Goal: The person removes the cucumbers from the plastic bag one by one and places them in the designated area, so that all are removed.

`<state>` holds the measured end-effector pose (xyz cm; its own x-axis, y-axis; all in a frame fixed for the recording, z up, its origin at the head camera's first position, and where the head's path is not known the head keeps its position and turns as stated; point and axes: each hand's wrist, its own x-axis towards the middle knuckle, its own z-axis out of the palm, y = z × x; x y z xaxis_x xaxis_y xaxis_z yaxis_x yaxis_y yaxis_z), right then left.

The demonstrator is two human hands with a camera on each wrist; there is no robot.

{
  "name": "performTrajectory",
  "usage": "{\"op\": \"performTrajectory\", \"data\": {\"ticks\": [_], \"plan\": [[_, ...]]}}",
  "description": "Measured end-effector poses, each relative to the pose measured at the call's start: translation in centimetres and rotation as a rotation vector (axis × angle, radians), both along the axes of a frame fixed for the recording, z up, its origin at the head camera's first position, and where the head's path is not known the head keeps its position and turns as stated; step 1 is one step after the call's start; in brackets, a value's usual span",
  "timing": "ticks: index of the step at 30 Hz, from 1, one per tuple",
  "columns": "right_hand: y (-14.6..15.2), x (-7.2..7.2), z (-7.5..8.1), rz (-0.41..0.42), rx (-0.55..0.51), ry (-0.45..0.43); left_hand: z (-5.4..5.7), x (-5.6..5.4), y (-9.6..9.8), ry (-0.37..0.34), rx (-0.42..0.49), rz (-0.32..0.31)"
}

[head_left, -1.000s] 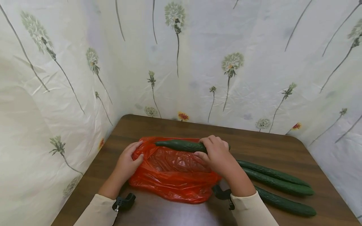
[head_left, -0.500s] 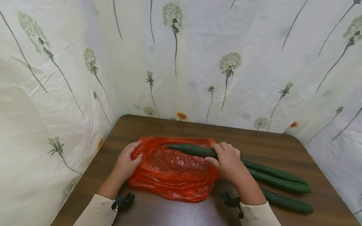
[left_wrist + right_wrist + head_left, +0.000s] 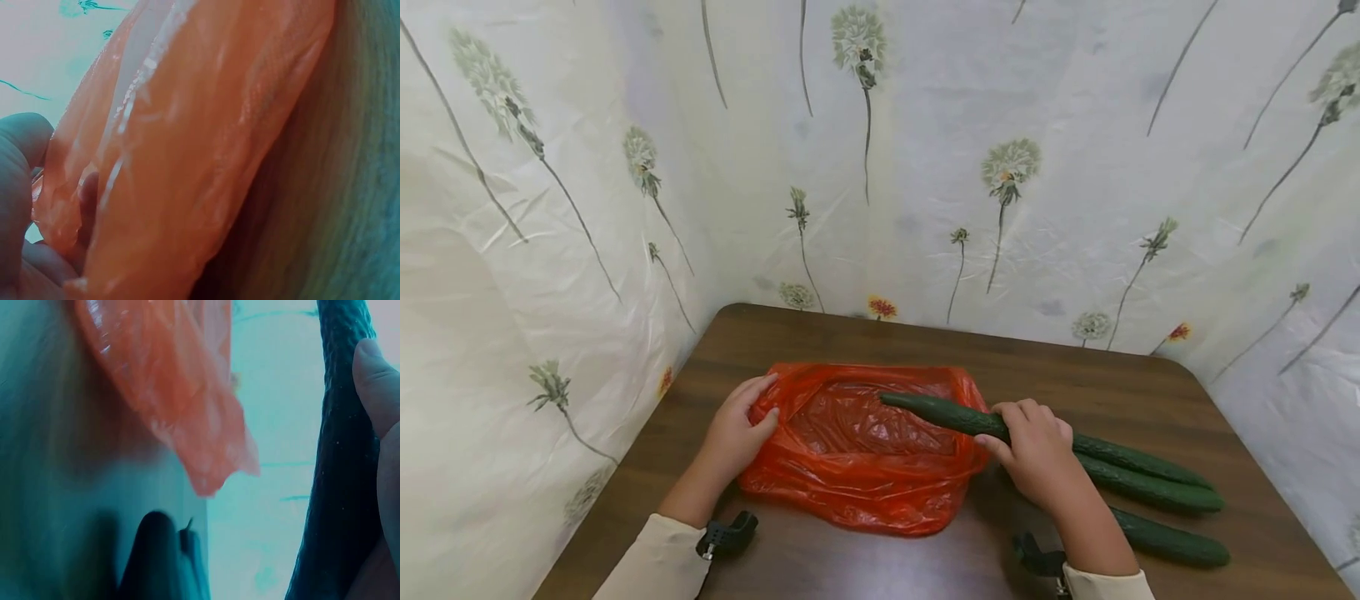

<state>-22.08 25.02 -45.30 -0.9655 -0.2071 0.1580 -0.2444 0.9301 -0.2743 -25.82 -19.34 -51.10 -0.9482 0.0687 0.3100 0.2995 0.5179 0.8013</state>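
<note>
A red plastic bag (image 3: 857, 496) lies on the wooden table with its mouth spread wide. My left hand (image 3: 737, 433) grips the bag's left edge; in the left wrist view the fingers (image 3: 19, 144) wrap the thin plastic. With my right hand (image 3: 1037, 450) I hold a long green cucumber (image 3: 943, 412), its narrow end reaching left over the bag's mouth. In the right wrist view the thumb (image 3: 375, 381) lies along this cucumber (image 3: 340, 450), apart from the bag's corner (image 3: 206, 444). The cucumber's other end is hidden by the hand.
Several more cucumbers lie on the table to the right: two side by side (image 3: 1157, 479) and one nearer (image 3: 1180, 542). The brown table (image 3: 850, 333) ends at a flower-printed sheet (image 3: 917, 167) behind and at the left.
My right hand has moved rightward and slightly nearer with the cucumber, drawing it from across the bag toward the bag's right edge. The left hand stays at the bag's left edge.
</note>
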Motion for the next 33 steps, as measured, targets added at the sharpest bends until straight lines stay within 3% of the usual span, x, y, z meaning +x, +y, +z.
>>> {"op": "performTrajectory", "data": {"ticks": [5,12,20,26,33], "plan": [[1.4,1.0,-1.0,-0.048,-0.005,-0.006,-0.2,0.0,-0.1,0.015,0.004,0.009],[3.4,3.0,-2.0,-0.099,0.027,-0.053,-1.0,1.1,-0.3,-0.025,-0.001,0.018],[5.0,3.8,-1.7,-0.124,0.02,-0.07,-0.2,0.5,-0.6,-0.018,0.003,0.029],[7.5,5.2,-2.4,-0.162,0.081,-0.067,-0.3,0.6,-0.2,-0.013,-0.004,0.021],[9.8,6.6,-3.1,-0.18,0.077,-0.073,0.0,0.4,-0.1,-0.001,0.016,0.022]]}}
